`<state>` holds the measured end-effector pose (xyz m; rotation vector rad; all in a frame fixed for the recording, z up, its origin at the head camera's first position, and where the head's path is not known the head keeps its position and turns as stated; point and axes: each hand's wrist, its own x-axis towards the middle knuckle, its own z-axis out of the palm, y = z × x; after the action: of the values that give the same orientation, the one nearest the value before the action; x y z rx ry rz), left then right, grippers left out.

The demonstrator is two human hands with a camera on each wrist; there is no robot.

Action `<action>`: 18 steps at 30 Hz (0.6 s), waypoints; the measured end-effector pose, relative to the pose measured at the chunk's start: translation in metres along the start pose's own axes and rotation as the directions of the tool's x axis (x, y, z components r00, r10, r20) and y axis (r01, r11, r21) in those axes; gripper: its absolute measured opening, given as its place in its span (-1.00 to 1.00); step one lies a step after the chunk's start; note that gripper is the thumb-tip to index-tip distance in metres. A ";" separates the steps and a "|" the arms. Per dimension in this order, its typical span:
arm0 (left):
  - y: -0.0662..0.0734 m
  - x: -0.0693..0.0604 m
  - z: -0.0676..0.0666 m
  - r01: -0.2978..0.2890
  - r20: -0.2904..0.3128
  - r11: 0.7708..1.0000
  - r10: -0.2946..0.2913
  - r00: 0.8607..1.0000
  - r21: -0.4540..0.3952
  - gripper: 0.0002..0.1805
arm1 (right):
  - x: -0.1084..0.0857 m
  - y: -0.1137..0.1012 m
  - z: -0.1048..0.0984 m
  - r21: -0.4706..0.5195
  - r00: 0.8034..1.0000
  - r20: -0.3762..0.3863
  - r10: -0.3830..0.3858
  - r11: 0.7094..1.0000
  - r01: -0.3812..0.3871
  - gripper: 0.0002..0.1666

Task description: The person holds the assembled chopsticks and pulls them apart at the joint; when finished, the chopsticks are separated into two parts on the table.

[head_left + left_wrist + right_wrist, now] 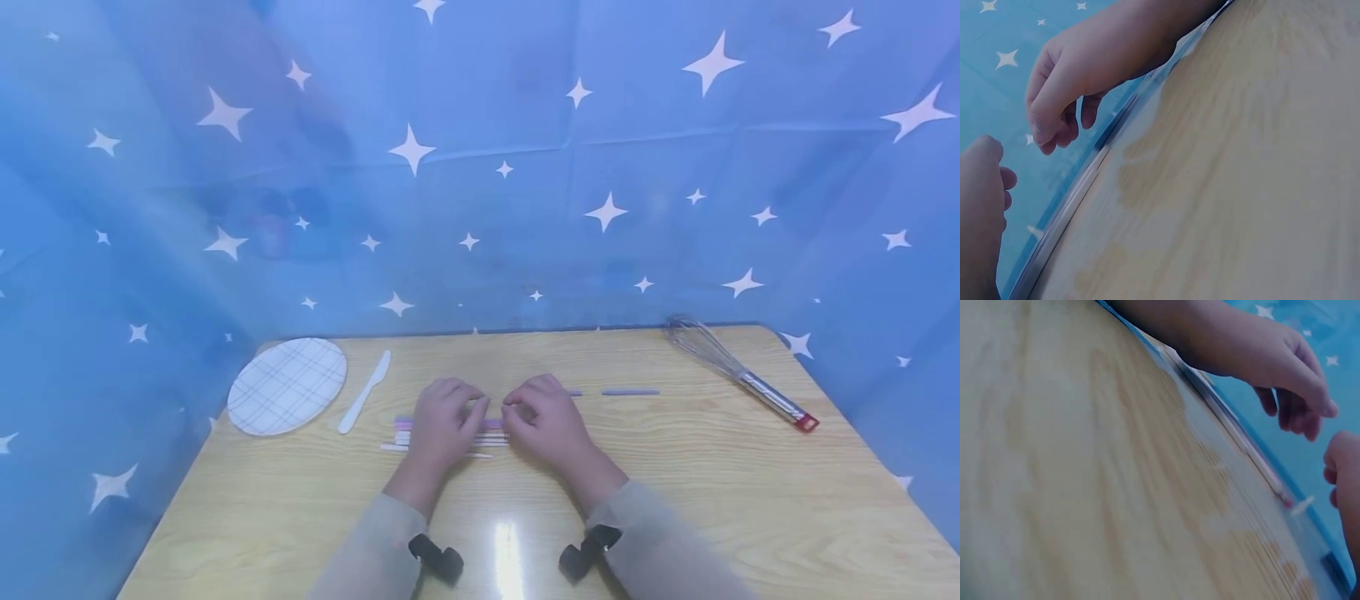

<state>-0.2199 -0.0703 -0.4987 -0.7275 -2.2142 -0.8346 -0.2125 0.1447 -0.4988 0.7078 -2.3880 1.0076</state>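
Wooden tabletop [735,508] bears a checked plate [287,387] — left hand [444,421], right hand [547,423] curled over sticks [492,425], grasp unclear.

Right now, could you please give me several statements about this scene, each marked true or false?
1. The whisk has a red end on its handle. True.
2. The white knife lies on the checked plate. False: it lies beside it.
3. The hands are clasped together. False: a gap separates the left hand from the right hand.
4. A purplish stick lies right of the right hand. True.
5. The whisk lies left of the plate. False: it lies to its right.
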 end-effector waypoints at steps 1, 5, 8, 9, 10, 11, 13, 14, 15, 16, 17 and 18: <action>-0.003 -0.002 -0.003 0.002 -0.006 1.000 -0.002 1.000 0.004 -0.83 | 0.001 -0.002 0.003 0.000 1.000 0.003 -0.011 1.000 0.011 -0.95; -0.013 -0.010 -0.016 0.022 -0.022 1.000 -0.022 1.000 0.022 -0.85 | 0.004 -0.007 0.012 -0.005 0.998 0.011 -0.058 0.998 0.058 -0.96; -0.019 -0.017 -0.027 0.086 0.012 0.996 -0.087 0.996 0.038 -0.84 | 0.004 -0.010 0.015 -0.020 0.999 0.030 -0.039 0.999 0.040 -0.96; -0.021 -0.020 -0.031 0.115 0.027 0.992 -0.117 0.993 0.045 -0.84 | 0.004 -0.012 0.016 -0.026 0.999 0.037 -0.027 0.999 0.028 -0.96; -0.023 -0.022 -0.035 0.149 0.047 0.987 -0.152 0.987 0.052 -0.84 | 0.004 -0.013 0.017 -0.032 0.999 0.046 -0.010 0.999 0.011 -0.96; -0.025 -0.025 -0.039 0.183 0.064 0.981 -0.187 0.980 0.058 -0.83 | 0.004 -0.014 0.018 -0.034 0.998 0.056 0.003 0.999 -0.001 -0.96; -0.028 -0.029 -0.046 0.248 0.089 0.967 -0.253 0.963 0.063 -0.80 | 0.004 -0.018 0.020 -0.035 0.997 0.076 0.020 0.999 -0.017 -0.94; -0.030 -0.032 -0.048 0.274 0.098 0.960 -0.279 0.955 0.060 -0.79 | 0.005 -0.019 0.021 -0.033 0.996 0.085 0.024 0.999 -0.022 -0.94; -0.032 -0.033 -0.051 0.295 0.106 0.954 -0.300 0.948 0.058 -0.79 | 0.005 -0.021 0.023 -0.033 0.995 0.093 0.022 0.999 -0.019 -0.93; -0.034 -0.035 -0.052 0.314 0.117 0.948 -0.318 0.941 0.054 -0.78 | 0.005 -0.022 0.024 -0.030 0.995 0.101 0.019 0.999 -0.016 -0.92; -0.037 -0.036 -0.053 0.324 0.126 0.945 -0.328 0.936 0.050 -0.79 | 0.005 -0.022 0.026 -0.035 0.995 0.102 0.011 0.999 -0.008 -0.93; -0.039 -0.038 -0.053 0.327 0.138 0.944 -0.330 0.934 0.047 -0.81 | 0.005 -0.023 0.028 -0.042 0.995 0.101 0.005 0.999 -0.001 -0.92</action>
<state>-0.2023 -0.1434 -0.5089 -0.4207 -2.5152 -0.9400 -0.2082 0.1087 -0.5020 0.7571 -2.4902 0.9407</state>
